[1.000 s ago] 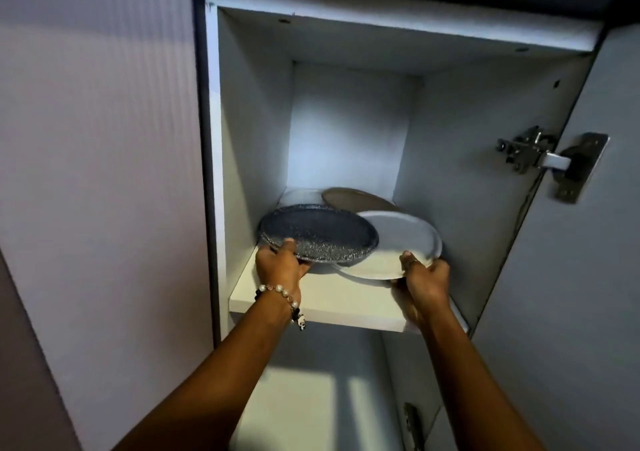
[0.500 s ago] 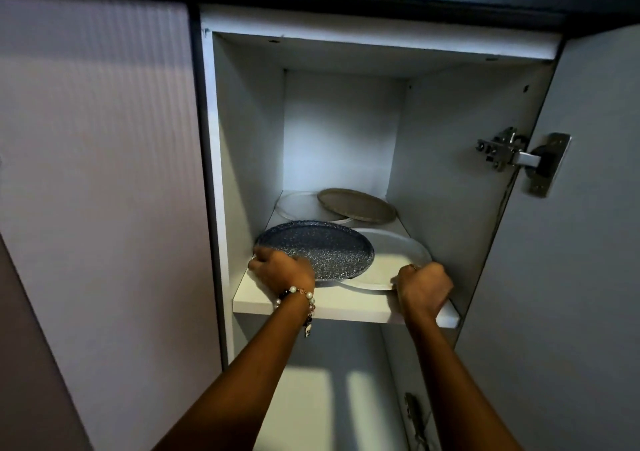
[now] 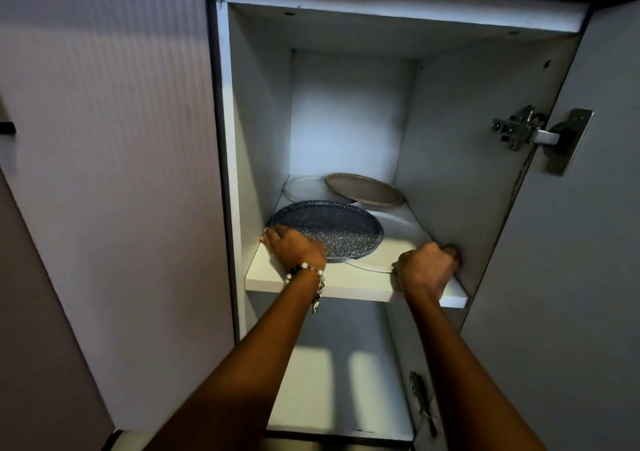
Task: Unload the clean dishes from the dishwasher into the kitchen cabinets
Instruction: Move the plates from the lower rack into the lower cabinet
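A dark blue speckled plate lies at the front left of the white cabinet shelf, overlapping a white plate beneath it. My left hand grips the speckled plate at its near left rim. At the shelf's front right corner my right hand is curled round the white plate's near right edge, close to the cabinet's side wall. The fingertips of both hands are hidden.
At the back of the shelf sit a brown plate and a pale plate partly under it. The cabinet door stands open at the right on a metal hinge. A closed door is at the left.
Both plates have gone from lifted at the shelf's front edge to lying deeper on the shelf, the speckled one over the white one. My hands followed them in and down.
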Demonstrator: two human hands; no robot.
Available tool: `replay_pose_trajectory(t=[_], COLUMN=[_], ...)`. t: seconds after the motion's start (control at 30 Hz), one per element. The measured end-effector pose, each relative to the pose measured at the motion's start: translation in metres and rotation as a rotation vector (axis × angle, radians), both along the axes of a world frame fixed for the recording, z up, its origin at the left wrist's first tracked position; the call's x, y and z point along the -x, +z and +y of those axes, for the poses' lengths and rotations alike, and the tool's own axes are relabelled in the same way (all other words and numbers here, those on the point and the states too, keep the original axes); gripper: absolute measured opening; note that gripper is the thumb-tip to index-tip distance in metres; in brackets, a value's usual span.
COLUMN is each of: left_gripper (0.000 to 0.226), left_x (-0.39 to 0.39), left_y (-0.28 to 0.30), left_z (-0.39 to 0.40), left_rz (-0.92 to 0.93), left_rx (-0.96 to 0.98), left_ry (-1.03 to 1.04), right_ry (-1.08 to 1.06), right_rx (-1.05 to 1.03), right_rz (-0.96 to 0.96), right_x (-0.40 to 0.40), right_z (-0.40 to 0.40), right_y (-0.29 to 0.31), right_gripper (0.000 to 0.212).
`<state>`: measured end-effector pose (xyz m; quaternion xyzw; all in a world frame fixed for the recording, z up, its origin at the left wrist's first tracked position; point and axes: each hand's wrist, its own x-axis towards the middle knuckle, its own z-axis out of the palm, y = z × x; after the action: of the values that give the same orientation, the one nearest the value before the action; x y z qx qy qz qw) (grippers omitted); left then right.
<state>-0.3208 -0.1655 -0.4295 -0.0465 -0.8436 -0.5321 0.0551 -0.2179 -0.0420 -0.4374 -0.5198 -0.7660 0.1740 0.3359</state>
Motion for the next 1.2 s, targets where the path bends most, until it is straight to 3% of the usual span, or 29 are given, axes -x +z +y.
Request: replay_pose_trajectory(t=[0.4,0.63,0.8,0.9,1.03,1.2], left_gripper=[0.057,0.033,0.033,0.034,0.032,0.039], left_x=[0.000,-0.007,-0.027,-0.043,-0.073,-0.124], left_y=[-0.012,-0.010,0.002,0.021,0.049,0.120], left_z=[0.008,0.010,0.000,-0.011,-0.032,-0.064], left_rz=[0.122,0.117,0.072,0.081,0.129,-0.048], left_rx=[-0.149,-0.229,-0.104,-0.115,0.024,0.067], left_ry=[0.079,0.141,0.108,0.062,-0.091,-0.240], right_ry=[-0.021,0.086,0.224,0.270,0.337,0.410], right_rx=[-0.014,-0.128,-0.027,0.042,0.122,0.247], right_rz=[0.196,0.357,0.315,0.281,0.210,0.205], right_x=[0.001,-0.001,-0.013,-0.027,-0.055,-0.102], right_z=[0.004,0.008,0.006,-0.008,-0.037,-0.087], right_y=[-0.007,-0.010,-0.004,0.020,0.062,0.132], right_gripper=[0.026,0.031,0.031,0.027,0.022,0.017])
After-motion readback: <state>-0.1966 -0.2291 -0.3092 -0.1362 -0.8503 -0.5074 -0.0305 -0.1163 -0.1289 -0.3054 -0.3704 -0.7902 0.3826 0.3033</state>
